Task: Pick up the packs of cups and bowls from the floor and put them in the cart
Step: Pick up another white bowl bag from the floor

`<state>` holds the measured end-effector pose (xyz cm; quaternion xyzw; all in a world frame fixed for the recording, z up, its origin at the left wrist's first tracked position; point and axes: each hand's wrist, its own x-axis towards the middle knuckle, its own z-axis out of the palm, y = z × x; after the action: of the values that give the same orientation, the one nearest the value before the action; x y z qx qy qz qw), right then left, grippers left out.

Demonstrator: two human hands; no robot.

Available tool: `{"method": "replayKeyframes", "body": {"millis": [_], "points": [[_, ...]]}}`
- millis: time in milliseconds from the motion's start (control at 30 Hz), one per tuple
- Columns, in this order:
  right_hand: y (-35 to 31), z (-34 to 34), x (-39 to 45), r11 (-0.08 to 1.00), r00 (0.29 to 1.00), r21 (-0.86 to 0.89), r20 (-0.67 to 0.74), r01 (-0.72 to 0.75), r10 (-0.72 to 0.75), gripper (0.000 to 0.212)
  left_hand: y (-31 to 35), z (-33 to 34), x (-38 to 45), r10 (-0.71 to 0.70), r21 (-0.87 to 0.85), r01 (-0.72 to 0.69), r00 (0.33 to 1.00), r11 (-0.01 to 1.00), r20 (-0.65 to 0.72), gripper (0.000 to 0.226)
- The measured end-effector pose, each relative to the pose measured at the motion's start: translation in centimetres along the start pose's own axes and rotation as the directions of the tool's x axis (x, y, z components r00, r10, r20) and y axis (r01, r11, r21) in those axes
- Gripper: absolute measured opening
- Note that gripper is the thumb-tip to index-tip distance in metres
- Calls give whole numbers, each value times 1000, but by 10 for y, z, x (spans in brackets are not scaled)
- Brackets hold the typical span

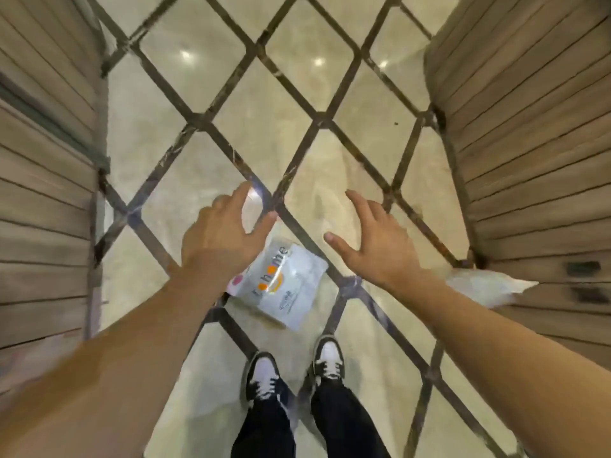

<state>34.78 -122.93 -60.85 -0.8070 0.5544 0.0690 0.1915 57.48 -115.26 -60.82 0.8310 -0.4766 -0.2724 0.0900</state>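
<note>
1. Two black-and-white shoes [294, 371] stand at 6 o'clock on the tiled floor [185, 166].
2. A white printed pack [291, 285] lies flat on the floor just ahead of the shoes, near centre.
3. Above it, the left hand [218, 239] at 10 o'clock and the right hand [373, 246] at 2 o'clock hover with fingers spread, holding nothing.
4. Slatted wooden panels [529, 160] flank both sides.

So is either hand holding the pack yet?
No: the left hand and right hand are spread open above the pack, which lies on the floor.
</note>
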Motion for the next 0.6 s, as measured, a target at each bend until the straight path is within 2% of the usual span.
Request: {"method": "replayKeyframes", "body": {"millis": [100, 167, 233, 300, 367, 500, 600], "points": [[38, 106, 29, 998, 987, -57, 160, -9, 18, 91, -53, 112, 24, -91, -8, 92, 994, 996, 67, 77], [60, 163, 46, 994, 973, -102, 230, 25, 0, 93, -84, 182, 30, -216, -47, 224, 968, 973, 130, 84], [76, 211, 65, 988, 960, -136, 280, 68, -28, 98, -107, 244, 27, -347, -160, 377, 919, 912, 190, 97], [87, 253, 87, 984, 948, -157, 315, 88, -35, 99, -128, 303, 23, -485, -340, 544, 839, 767, 247, 120], [94, 287, 111, 981, 939, -167, 342, 103, -40, 100, -145, 354, 21, -580, -457, 640, 763, 617, 286, 138], [96, 339, 154, 985, 901, -118, 428, 123, -61, 112, -139, 404, 26, -700, -659, 702, 613, 269, 366, 108], [95, 365, 174, 997, 847, 76, 529, 26, -62, 116, -124, 424, 35, -704, -728, 680, 559, 88, 438, 106]]}}
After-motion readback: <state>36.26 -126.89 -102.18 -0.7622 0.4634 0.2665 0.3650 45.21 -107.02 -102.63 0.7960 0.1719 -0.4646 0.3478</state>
